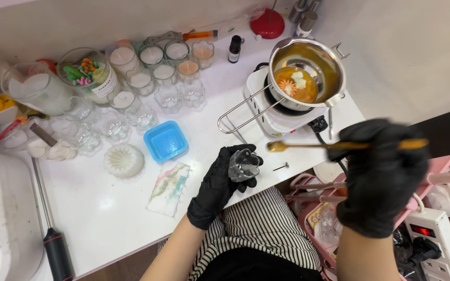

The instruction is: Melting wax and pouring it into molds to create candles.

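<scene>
Here, your left hand [220,184] wrapped its fingers around a small clear glass cup [244,165] over the bench edge, and your right hand [378,174] pinched a gold spoon [339,146], lying sideways, bowl just right of the cup.

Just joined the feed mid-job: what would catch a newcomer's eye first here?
Two black-gloved hands at the table's near edge: the left hand holds a small clear glass cup, the right hand a wax-coated spoon. Behind them, a metal pot of orange melted wax sits on a white hot plate.
</scene>
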